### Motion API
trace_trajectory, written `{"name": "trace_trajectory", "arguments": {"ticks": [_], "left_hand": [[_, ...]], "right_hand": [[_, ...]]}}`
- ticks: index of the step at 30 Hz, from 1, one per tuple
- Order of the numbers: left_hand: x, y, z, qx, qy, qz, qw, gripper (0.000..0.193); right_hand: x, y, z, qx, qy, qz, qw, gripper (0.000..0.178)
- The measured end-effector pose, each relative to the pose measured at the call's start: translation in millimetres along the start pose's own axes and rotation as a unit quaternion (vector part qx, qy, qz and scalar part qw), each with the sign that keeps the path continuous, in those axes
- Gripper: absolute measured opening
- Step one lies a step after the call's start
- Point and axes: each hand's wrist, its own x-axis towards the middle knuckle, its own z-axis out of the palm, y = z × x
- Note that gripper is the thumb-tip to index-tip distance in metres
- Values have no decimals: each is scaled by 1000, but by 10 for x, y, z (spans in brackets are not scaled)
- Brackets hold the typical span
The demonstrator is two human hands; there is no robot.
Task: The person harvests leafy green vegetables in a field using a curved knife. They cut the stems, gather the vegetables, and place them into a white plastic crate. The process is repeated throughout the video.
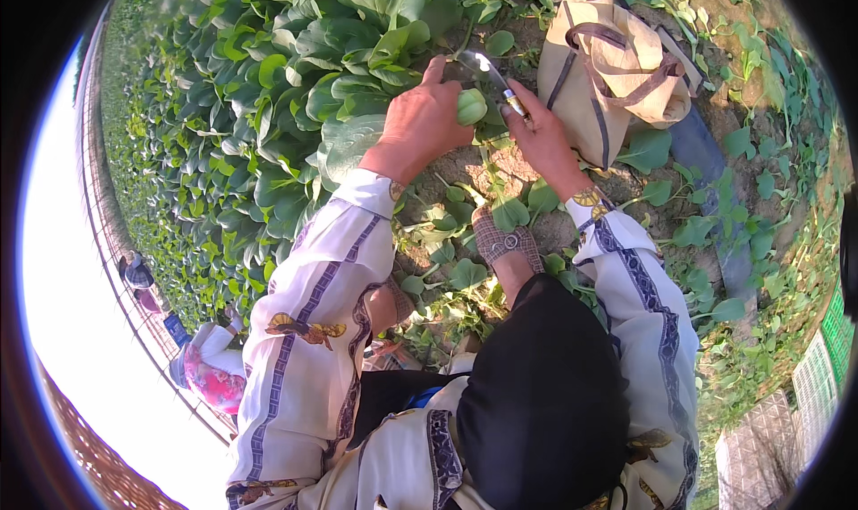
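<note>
My left hand (420, 121) is closed around a head of bok choy (471, 107). The pale green cut-looking base pokes out past my fingers toward the right, and its leaves spread out on the left. In my right hand (542, 139) is a small knife (512, 101), gripped by its handle. Its shiny blade slants up and left, close to the bok choy base but apart from it. Just ahead of my left hand, leafy bok choy plants (353, 50) grow thickly.
A crumpled beige cloth bag (603, 72) with brown straps lies right of my right hand. Loose leaves (467, 274) litter the soil around my shoe (507, 239). Crates (815, 389) stand at the lower right. Other people (210, 367) are at the far left.
</note>
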Motion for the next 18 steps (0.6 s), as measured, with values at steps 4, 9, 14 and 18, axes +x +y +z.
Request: {"name": "trace_trajectory", "arguments": {"ticks": [4,9,14,18], "left_hand": [[-61,-466,266,130,-59,-76,987,52],[-168,-594,451,85,21,-53,995,55],[-181,-692,437,50,69,-39,996,54],[-150,-611,475,20,98,-10,995,53]], "right_hand": [[-1,117,245,-58,-50,47,996,44],[-67,338,438,-50,-35,37,997,46],[129,396,517,-80,-45,-29,995,46],[81,614,357,-19,-33,-122,992,48]]}}
